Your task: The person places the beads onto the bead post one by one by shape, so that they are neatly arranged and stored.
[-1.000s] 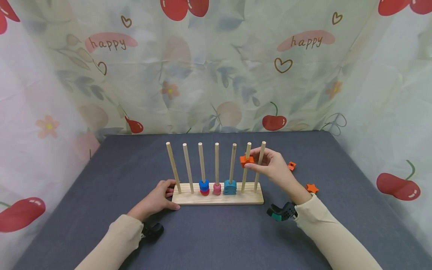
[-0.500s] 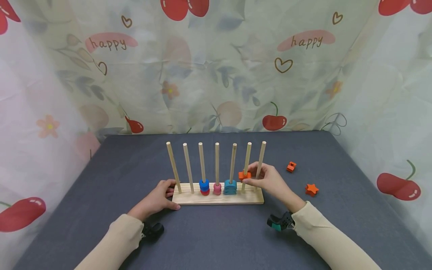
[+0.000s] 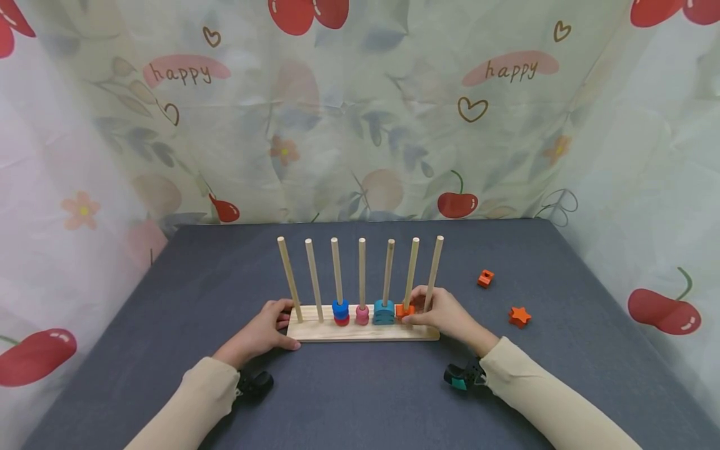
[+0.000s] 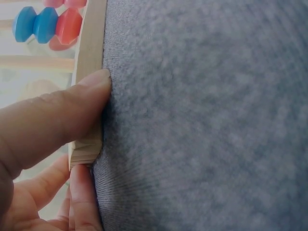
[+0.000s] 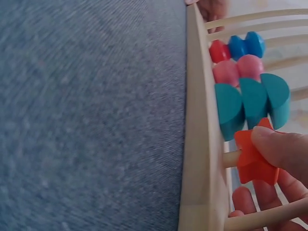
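Note:
A wooden peg stand (image 3: 360,334) with several upright pegs stands on the dark table. My left hand (image 3: 257,331) grips its left end, thumb on the front edge and fingers at the end face. My right hand (image 3: 447,314) pinches an orange star bead (image 5: 249,161), which is threaded on the second peg from the right, slightly above the base. Beside it, teal half-round beads (image 5: 253,102) are stacked on a peg. Further left come pink beads (image 3: 362,314), then blue beads (image 3: 340,308) over a red bead (image 3: 341,321).
Two loose orange pieces lie right of the stand: a notched block (image 3: 485,278) and another star bead (image 3: 520,316). The rightmost peg (image 3: 434,269) rises close to my right hand. A patterned curtain (image 3: 360,125) hangs behind the table.
My right hand has slid the orange star bead down its peg, from near the top to just above the base. The left hand has stayed on the stand's end.

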Demonstrator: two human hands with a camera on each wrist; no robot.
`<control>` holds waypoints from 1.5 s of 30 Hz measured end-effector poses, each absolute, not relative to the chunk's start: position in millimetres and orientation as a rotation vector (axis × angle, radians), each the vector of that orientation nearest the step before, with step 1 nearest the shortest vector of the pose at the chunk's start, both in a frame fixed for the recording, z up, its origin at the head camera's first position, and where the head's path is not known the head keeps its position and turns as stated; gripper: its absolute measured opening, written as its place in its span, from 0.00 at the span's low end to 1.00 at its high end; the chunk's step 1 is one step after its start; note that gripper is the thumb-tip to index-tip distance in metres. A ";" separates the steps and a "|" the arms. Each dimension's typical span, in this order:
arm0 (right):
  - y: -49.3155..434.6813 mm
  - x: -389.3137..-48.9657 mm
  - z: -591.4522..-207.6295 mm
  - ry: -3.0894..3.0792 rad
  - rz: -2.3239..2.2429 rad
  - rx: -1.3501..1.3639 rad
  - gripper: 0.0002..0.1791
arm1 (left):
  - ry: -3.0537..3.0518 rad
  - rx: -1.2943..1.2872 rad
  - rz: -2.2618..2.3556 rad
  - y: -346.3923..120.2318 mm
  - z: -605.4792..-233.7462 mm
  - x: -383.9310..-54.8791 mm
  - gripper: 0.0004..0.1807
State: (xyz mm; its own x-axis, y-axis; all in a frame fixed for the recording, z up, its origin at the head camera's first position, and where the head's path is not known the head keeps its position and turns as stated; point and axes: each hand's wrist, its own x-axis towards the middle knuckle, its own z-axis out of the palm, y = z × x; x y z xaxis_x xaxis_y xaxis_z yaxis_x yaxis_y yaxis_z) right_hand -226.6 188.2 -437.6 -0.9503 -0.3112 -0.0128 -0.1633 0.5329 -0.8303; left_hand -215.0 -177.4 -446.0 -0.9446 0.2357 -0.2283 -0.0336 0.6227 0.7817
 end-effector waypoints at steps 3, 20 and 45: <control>187.2 -227.1 -438.8 2.620 -1.359 -0.423 0.17 | 2.538 0.161 1.233 -177.0 -445.3 -214.4 0.46; 186.1 -228.7 -437.4 2.632 -1.305 -0.476 0.18 | 2.536 0.166 1.247 -175.8 -443.9 -213.2 0.45; 259.0 -189.1 -398.3 2.696 -1.440 -0.524 0.42 | 2.546 0.168 1.240 -176.6 -445.4 -213.6 0.46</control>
State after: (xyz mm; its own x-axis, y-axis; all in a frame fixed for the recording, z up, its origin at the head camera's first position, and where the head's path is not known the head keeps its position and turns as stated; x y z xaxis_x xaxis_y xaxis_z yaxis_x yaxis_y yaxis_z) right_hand -189.1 259.0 -398.3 -0.9421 -0.3126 0.1215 -0.2748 0.5118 -0.8140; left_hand -213.6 -176.6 -445.4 -0.9471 0.2352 -0.2185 -0.0272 0.6196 0.7845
